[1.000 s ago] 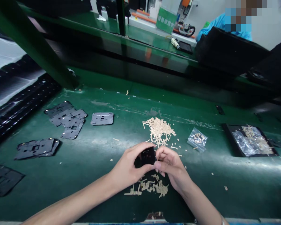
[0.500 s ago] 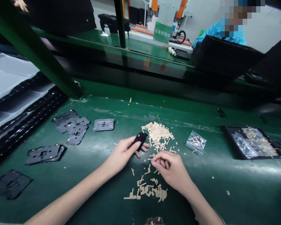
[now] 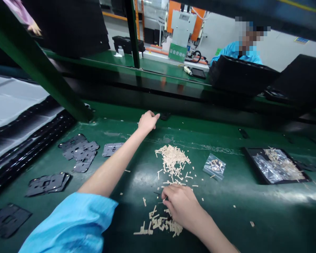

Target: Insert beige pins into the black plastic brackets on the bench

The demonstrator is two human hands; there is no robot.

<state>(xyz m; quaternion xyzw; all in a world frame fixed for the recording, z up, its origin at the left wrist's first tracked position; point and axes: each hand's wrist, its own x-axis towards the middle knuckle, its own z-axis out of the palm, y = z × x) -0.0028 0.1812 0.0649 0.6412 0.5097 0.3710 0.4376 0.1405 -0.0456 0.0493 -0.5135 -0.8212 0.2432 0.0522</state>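
My left hand [image 3: 148,121] reaches to the back of the green table, its fingers apart. Just right of its fingertips a dark plate [image 3: 165,116] lies flat, apart from the hand. My right hand [image 3: 180,202] is low over the table with curled fingers pressed together; anything between the fingertips is too small to make out. Beyond it is a heap of small beige pieces [image 3: 173,157], and a looser scatter of beige pieces [image 3: 158,222] lies in front, partly behind that hand.
Stacks of dark plates [image 3: 46,183] and a single plate [image 3: 112,149] lie at left. A plastic bag [image 3: 214,167] and a black tray [image 3: 258,172] are at right. A green post [image 3: 58,80] slants at upper left. A person in blue [image 3: 230,51] is beyond.
My left hand has moved forward to the back of the table and let go of the dark plate it held. My right hand has shifted slightly nearer. The camera view has tilted up.
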